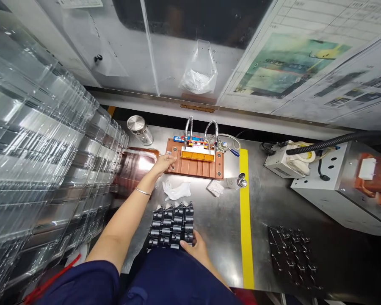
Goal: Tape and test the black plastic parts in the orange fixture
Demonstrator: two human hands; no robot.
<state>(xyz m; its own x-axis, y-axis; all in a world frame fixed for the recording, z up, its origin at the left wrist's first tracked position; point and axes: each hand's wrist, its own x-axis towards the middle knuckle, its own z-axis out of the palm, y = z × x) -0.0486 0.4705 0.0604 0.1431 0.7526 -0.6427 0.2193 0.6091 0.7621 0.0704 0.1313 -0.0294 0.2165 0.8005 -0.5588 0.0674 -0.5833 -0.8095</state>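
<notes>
My left hand [165, 164] is at the left end of a brown fixture plate [197, 168], its fingers curled together. Whatever they may pinch is too small to make out. On the plate sits a white and orange block [197, 156], with two bent metal hoses [213, 127] above it. Close to my body, my right hand [197, 248] has its thumb and fingers around a black plastic part at the right edge of several rows of black plastic parts [171, 224]. A white glove [177, 190] lies between these rows and the fixture.
A metal-lidded jar [140, 129] stands behind left. Stacked clear plastic trays [51, 161] rise on the left. Right of the fixture are a folded white cloth [215, 187] and a metal-topped bottle [236, 182]. Yellow tape [246, 224], more black parts [292, 256] and a machine [333, 186] lie further right.
</notes>
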